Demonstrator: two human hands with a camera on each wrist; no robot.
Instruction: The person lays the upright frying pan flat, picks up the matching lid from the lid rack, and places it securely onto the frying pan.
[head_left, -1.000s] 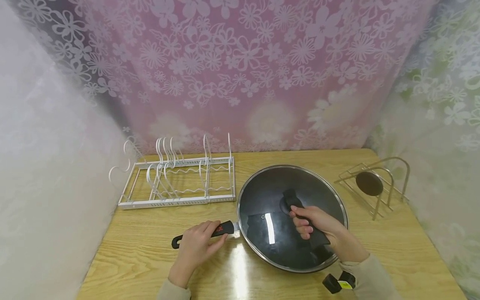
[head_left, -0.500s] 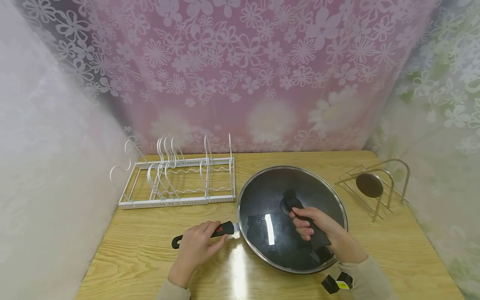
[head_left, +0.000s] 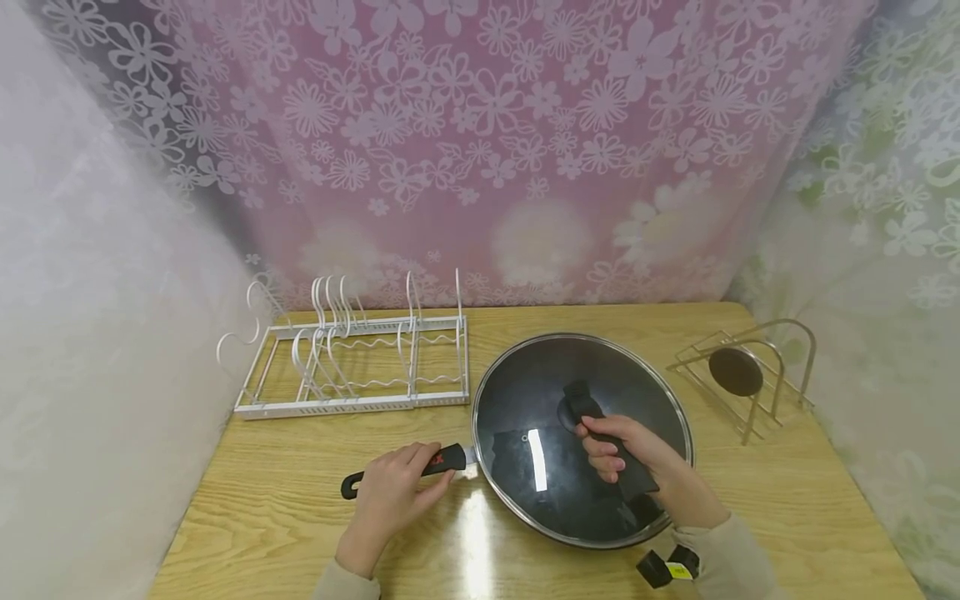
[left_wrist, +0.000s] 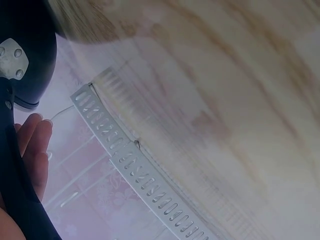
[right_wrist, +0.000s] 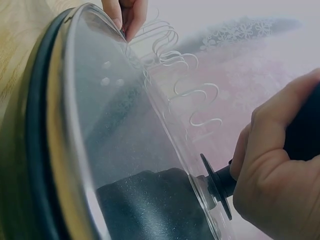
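A large dark pan (left_wrist: 40, 50) sits on the wooden table under a round glass lid (head_left: 517, 483) with a metal rim. The left hand (head_left: 393, 492) grips the pan's long black handle (head_left: 450, 457), which points left and ends in a hanging loop. The right hand (head_left: 630, 450) holds the lid's black handle (head_left: 579, 397), its fingers curled round the bar. In the right wrist view the lid's edge lies along the pan's rim; the left hand shows at the far side. From the left wrist camera, the left fingers (left_wrist: 37, 150) appear beside the handle.
An expandable white rack (head_left: 352, 407) with wire dividers stands at the back left. On the right is a gold wire stand (head_left: 780, 375) with a round dark disc (head_left: 736, 372). Patterned cloth (head_left: 480, 167) hangs behind the table (head_left: 270, 517).
Both hands keep their grip and the pan and lid stay in place. The whole head view shifts very slightly.
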